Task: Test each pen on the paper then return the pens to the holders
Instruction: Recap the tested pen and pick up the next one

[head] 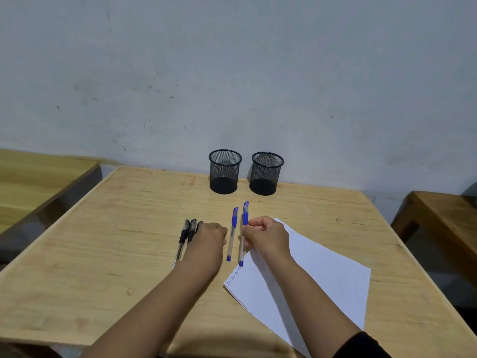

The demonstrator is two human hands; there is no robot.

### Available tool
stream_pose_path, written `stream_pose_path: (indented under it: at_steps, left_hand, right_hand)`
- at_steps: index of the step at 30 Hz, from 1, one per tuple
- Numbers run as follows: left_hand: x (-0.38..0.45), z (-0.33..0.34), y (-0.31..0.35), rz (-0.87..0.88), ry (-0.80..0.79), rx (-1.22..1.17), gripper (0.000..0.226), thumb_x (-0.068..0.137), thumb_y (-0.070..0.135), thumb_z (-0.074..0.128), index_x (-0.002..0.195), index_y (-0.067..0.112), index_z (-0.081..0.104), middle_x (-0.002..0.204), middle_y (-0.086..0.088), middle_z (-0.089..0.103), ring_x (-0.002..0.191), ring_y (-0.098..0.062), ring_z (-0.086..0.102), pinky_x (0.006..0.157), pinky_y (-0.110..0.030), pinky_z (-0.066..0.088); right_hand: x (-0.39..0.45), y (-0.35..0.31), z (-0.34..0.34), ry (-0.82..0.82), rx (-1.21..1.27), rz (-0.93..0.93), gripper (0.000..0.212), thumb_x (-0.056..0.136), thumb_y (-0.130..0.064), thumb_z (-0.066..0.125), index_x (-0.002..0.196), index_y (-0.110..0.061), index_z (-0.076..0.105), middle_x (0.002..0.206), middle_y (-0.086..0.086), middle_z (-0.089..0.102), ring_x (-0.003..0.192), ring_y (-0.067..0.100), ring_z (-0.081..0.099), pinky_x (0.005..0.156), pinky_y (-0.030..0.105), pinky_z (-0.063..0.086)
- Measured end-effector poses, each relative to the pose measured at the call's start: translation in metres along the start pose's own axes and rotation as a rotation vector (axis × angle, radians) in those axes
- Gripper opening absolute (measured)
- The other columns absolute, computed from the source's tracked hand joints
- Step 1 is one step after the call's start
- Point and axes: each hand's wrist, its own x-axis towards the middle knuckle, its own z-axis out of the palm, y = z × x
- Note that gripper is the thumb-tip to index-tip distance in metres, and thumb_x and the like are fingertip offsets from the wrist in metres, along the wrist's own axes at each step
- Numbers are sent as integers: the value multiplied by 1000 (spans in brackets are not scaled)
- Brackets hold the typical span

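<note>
Blue pen [243, 229] was gripped by the right hand [267, 235]; black pens [186, 237] were covered by the curled left hand [210, 237], grasp unclear.

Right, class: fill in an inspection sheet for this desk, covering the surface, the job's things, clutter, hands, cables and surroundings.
Surface: wooden table, light, with visible grain.
Job's things: two black mesh holders stand side by side at the far edge, no pens seen in them; black pens lie together beside the left hand; one blue pen lies between the hands; another blue pen is at the right hand; white paper bears a little writing near its corner.
Clutter: nothing seen.
Hands: left hand curled over the black pens; right hand has fingers curled round the blue pen.
Cables: nothing seen.
Surroundings: pale scuffed wall; wooden furniture on both sides.
</note>
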Motion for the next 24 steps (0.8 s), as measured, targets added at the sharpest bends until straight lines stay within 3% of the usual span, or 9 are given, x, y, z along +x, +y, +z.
stream_pose_path:
  at_steps: [5,9,12,15,18,22,24]
  left_hand:
    - [-1,14,-7,53,45,8,31,90,1,45,118,8,56,117,-4,56,105,-18,52,83,-34,52]
    - [-3,19,-9,83,83,47,30,92,6,42,119,11,53,120,-1,54,112,-16,46,79,-25,48]
    - [-4,19,-7,83,108,44,27,93,10,41,118,12,52,120,-1,53,112,-16,45,77,-24,47]
    - [-7,17,-7,98,161,26,31,96,18,37,124,13,50,125,-1,53,117,-15,44,89,-24,45]
    - [-16,12,-11,97,276,-13,32,95,20,39,123,13,54,122,-3,56,113,-17,49,91,-24,41]
    - [-28,-1,-20,42,394,-3,32,88,18,56,117,5,60,120,-16,60,116,-31,53,100,-39,42]
    - [-34,-5,-30,16,449,6,33,84,18,63,113,2,62,115,-19,62,112,-35,55,96,-44,45]
  right_hand:
    - [13,6,7,20,-143,2,7,80,-16,68,80,-16,61,81,7,70,74,19,67,75,33,57]
    - [17,11,12,43,-240,-36,7,79,-14,66,78,-15,59,84,11,70,80,24,67,77,38,57]
    - [16,14,15,72,-306,-104,5,80,-11,63,78,-11,59,81,13,68,80,27,66,70,30,53]
    - [13,15,16,88,-381,-187,7,84,-15,60,86,-8,61,86,11,64,77,21,60,63,24,43]
    - [8,17,16,103,-437,-290,16,88,-17,56,100,-8,62,98,3,52,76,12,49,65,19,35]
    - [-2,20,15,90,-412,-401,22,90,-17,55,111,-10,59,111,0,47,81,10,51,71,15,41]
    - [-4,21,16,86,-404,-432,26,90,-18,56,115,-12,58,110,-4,44,82,7,47,69,5,36]
